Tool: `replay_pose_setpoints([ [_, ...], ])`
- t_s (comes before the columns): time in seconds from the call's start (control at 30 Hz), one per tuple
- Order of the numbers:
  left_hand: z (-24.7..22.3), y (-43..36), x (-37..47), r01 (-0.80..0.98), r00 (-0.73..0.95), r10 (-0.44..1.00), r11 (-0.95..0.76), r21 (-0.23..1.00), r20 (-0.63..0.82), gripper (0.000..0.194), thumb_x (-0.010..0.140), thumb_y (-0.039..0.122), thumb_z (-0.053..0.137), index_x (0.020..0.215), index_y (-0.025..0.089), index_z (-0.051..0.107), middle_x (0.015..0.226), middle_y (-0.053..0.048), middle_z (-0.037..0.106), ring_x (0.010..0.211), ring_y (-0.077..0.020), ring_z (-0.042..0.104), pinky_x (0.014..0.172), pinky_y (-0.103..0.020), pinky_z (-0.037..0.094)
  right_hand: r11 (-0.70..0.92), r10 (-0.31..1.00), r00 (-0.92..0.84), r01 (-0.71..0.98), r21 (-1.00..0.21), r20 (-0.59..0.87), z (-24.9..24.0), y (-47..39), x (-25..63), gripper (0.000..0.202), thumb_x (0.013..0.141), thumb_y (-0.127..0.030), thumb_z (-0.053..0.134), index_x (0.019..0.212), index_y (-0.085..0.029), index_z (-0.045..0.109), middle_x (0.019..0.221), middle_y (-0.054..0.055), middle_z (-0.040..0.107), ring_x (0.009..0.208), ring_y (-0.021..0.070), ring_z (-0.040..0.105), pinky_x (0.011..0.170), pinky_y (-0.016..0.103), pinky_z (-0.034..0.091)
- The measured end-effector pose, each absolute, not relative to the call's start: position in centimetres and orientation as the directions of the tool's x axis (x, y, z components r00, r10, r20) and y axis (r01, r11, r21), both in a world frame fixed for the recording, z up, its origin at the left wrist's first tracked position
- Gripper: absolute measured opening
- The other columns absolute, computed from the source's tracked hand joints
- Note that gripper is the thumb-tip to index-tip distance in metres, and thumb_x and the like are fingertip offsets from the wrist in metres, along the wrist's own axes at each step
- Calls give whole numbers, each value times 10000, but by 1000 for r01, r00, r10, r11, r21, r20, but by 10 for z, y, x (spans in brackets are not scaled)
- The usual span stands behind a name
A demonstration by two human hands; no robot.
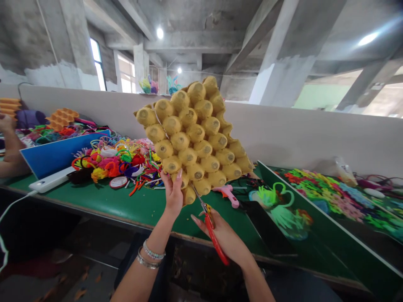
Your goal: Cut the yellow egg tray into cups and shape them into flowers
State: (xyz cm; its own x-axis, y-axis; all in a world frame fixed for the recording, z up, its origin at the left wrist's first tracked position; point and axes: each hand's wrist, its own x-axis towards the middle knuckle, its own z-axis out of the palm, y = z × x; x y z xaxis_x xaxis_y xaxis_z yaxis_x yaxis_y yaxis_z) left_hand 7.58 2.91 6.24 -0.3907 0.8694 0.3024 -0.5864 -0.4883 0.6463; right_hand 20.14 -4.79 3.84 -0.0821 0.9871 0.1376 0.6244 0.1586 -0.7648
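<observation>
A yellow egg tray [195, 133] of moulded pulp is tilted up in front of me, its rounded cups facing my side. My left hand [174, 193] grips its lower edge, thumb and fingers closed on the rim. In my right hand [217, 228] is a pair of red-handled scissors [210, 226]. Their blades reach up into the lower edge of the tray, between cups near the bottom corner. A slit also shows among the cups at the tray's upper left. How far apart the blades stand is hard to see.
On the green table [138, 206], a heap of colourful pipe cleaners [116, 161] lies left beside a blue divider [63, 152] and white power strip [52, 179]. A pink glue gun [231, 196] and dark tablet-like slab [267, 230] lie right. Another person's arm [11, 147] shows far left.
</observation>
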Motion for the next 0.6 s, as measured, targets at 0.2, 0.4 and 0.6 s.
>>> replay_pose_setpoints([
  [0.2,62,26,78,-630,-299,917,-397,667,263,454,756,231,538,1193,245,413,1266,-22,497,1212,-145,399,946,-208,364,173,985,-120,625,-761,126,43,-48,203,330,745,-493,503,857,-184,522,825,19,569,770,174,528,753,306,424],
  [0.4,63,23,79,-656,-274,922,-386,648,272,523,766,249,524,1262,270,360,1330,-17,434,1208,-153,409,933,-218,385,186,982,-128,591,-785,137,43,-48,202,270,768,-423,493,891,-185,529,834,12,590,764,164,531,739,286,424],
  [0.6,63,24,80,-665,-273,918,-397,633,288,517,770,238,527,1259,262,362,1316,-26,450,1204,-156,414,935,-227,389,237,971,-127,569,-788,200,39,-44,200,243,769,-418,481,827,-187,529,738,-3,592,672,150,525,648,258,428],
])
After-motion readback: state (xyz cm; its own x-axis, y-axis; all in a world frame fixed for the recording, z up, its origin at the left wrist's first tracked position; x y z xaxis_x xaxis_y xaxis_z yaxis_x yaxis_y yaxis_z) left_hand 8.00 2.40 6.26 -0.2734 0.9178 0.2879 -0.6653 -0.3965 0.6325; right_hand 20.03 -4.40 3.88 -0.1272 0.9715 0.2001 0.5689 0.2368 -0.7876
